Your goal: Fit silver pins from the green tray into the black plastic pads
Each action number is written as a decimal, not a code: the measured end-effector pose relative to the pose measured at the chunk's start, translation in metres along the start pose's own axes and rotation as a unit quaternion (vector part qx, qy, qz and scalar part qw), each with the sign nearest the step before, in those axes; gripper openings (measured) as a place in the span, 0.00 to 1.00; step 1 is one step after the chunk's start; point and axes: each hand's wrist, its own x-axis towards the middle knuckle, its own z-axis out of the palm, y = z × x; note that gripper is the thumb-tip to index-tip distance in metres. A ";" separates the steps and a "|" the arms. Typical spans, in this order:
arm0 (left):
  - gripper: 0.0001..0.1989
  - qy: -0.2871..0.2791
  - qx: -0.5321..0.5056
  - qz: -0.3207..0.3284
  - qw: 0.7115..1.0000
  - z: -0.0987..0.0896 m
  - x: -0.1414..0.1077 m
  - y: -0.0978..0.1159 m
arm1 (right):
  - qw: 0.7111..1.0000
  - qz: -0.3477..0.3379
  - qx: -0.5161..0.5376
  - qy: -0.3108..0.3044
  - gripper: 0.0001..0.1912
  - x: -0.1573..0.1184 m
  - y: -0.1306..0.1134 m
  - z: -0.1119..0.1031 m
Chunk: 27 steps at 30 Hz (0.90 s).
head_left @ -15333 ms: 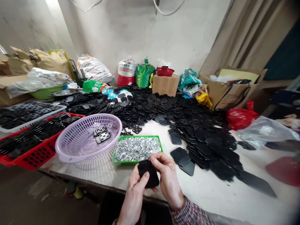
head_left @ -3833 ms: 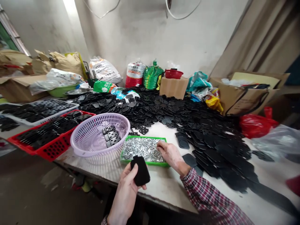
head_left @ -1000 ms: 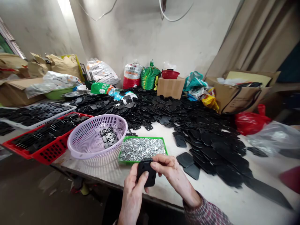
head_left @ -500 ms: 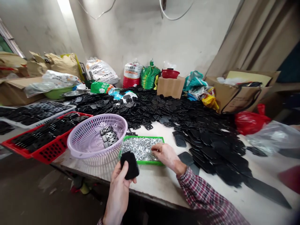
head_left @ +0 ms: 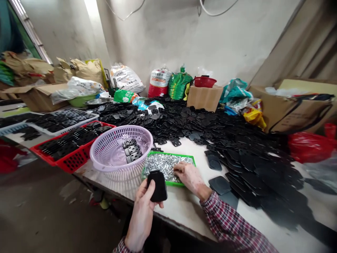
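My left hand [head_left: 144, 208] grips a flat black plate [head_left: 157, 186] with rounded corners, thumb across its face, at the table's front edge. A shallow green tray [head_left: 181, 183] lies just beyond it, filled with small silvery metal pins [head_left: 162, 164] that look like rivets. Over the tray's right side, my right hand [head_left: 191, 177] dips bent, closed fingertips among the pins; what they pinch is hidden. Left of the tray stands a lilac plastic basket [head_left: 105, 154], with several black plates [head_left: 133, 153] bearing metal pins inside.
Black plates [head_left: 195, 121] are heaped along the back and right of the table [head_left: 181, 211]. Red [head_left: 67, 160] and white baskets [head_left: 50, 131] of plates stand left. Behind are filled sacks [head_left: 158, 82] and a carton [head_left: 204, 98] topped by a red bowl [head_left: 205, 82].
The view has swung left, so the scene sits further right. My left hand still holds the black plate. My right fingers stay at the tray of pins.
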 end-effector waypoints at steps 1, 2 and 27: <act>0.14 -0.011 -0.001 0.001 1.000 0.001 -0.001 0.000 | 1.000 0.002 0.000 0.005 0.12 0.000 0.002 -0.001; 0.14 -0.020 -0.002 0.002 1.000 0.001 -0.001 0.000 | 1.000 0.004 0.001 0.009 0.12 -0.001 0.004 -0.002; 0.18 -0.095 0.094 -0.008 0.991 0.029 -0.003 -0.005 | 0.933 -0.003 0.349 0.090 0.07 -0.039 -0.026 -0.037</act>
